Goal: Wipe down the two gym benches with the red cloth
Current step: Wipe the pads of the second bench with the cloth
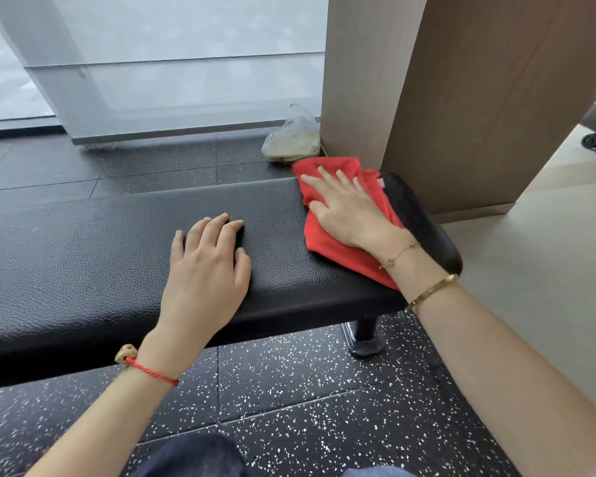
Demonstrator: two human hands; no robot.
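Cloth lies red and bunched at the right end of the desk under my right hand, fingers flat, pressing; my left hand rests released beside it. Pressing unevenly, I risk folds dragging — leaving streaks, or the cloth slipping over the rounded edge.

Likely gym, padded bench; speckled rubber floor
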